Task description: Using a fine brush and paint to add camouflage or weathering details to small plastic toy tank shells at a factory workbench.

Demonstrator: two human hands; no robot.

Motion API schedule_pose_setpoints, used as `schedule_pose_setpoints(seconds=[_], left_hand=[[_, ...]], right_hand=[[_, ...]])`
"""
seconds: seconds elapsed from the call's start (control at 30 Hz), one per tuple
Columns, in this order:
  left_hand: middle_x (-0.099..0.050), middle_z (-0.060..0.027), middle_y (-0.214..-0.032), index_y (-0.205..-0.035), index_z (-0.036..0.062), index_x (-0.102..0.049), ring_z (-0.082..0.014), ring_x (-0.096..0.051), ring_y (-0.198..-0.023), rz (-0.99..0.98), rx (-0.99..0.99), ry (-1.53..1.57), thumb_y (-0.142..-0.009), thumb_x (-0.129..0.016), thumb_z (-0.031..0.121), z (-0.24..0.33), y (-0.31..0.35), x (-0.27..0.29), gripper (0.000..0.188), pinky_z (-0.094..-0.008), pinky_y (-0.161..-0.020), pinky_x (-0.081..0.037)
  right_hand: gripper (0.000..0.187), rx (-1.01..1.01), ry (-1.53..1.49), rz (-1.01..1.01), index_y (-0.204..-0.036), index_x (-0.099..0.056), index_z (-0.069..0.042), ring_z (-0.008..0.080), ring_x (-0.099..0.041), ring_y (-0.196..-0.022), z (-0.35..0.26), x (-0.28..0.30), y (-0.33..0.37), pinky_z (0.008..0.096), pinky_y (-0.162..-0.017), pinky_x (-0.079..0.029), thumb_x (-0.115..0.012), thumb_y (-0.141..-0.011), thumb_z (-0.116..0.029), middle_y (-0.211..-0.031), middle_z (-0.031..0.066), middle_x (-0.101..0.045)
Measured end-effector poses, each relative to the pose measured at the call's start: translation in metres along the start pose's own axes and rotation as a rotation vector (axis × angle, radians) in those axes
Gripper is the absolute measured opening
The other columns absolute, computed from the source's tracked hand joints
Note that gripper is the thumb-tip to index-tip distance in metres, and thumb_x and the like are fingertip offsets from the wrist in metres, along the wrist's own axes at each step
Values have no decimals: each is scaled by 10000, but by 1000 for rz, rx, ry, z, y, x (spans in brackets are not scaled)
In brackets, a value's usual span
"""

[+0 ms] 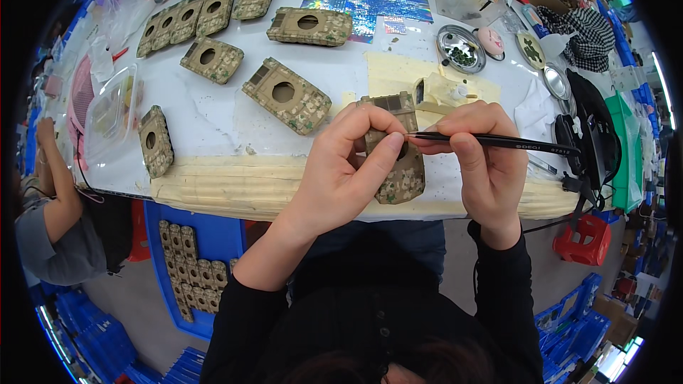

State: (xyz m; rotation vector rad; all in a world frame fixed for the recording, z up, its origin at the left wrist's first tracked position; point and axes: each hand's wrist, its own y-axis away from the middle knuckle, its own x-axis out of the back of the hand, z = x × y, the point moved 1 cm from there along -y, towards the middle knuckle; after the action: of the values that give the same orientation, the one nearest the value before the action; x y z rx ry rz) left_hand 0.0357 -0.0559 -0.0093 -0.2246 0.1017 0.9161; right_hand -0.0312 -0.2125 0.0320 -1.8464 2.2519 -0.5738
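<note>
My right hand [487, 156] grips a slim black tool [523, 144] that looks like a fine paintbrush, with its tip pointing left. Thumb and forefinger of my left hand [348, 171] are pinched together at that tip. Just below and behind the fingers lies a camouflage-patterned model tank hull [402, 181], partly hidden by my left hand. To its left another hull [286, 96] with a round hole in its top rests on the table. Beyond my right hand sits a cream-coloured block-like piece [441, 92] on yellowish paper.
Several more camouflage hulls stand on the white table's left and far side, one of them [156, 141] near the front edge. At right are a round tin [461, 50] with dark green bits and a black bag [596, 117]. A blue tray [228, 224] below holds small camouflage parts. Another person [53, 231] sits at left.
</note>
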Motion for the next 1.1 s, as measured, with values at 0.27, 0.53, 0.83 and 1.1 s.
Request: schedule_pose_setpoints(seconds=[0.27, 0.53, 0.83, 1.1], left_hand=[[-506, -4, -836, -891, 18, -579, -30, -398, -637, 0, 16, -7, -876, -560, 77, 1, 0, 0, 64, -181, -517, -334], [-573, -14, -905, -1045, 8, -527, -33, -515, -807, -77, 85, 85, -919, -487, 81, 4, 0, 4, 152, -187, -673, -414], [-491, -89, -1193, -1353, 24, -332, -128, -534, -1039, -57, 228, 460, -802, -435, -40, 13, -2, 4, 564, -264, -846, -462], [-470, -104, -1220, -1358, 7, -311, -134, -505, -1065, -58, 173, 437, -807, -441, -53, 10, -2, 6, 570, -256, -852, -437]], right_hand=[[137, 6, 22, -8, -901, -565, 55, 147, -619, -761, -1, 0, 0, 245, -674, -516, -551, -914, -81, -839, 92, -594], [129, -23, -131, 74, -890, -574, 42, 153, -624, -781, -4, -4, 1, 260, -677, -518, -562, -910, -85, -838, 91, -594], [135, 202, 315, -38, -877, -607, 14, 252, -646, -760, -11, -7, 11, 295, -658, -506, -693, -782, -32, -837, 118, -657], [154, 192, 366, -103, -888, -608, -1, 259, -654, -768, -9, -7, 7, 295, -645, -508, -701, -768, -25, -846, 133, -651]])
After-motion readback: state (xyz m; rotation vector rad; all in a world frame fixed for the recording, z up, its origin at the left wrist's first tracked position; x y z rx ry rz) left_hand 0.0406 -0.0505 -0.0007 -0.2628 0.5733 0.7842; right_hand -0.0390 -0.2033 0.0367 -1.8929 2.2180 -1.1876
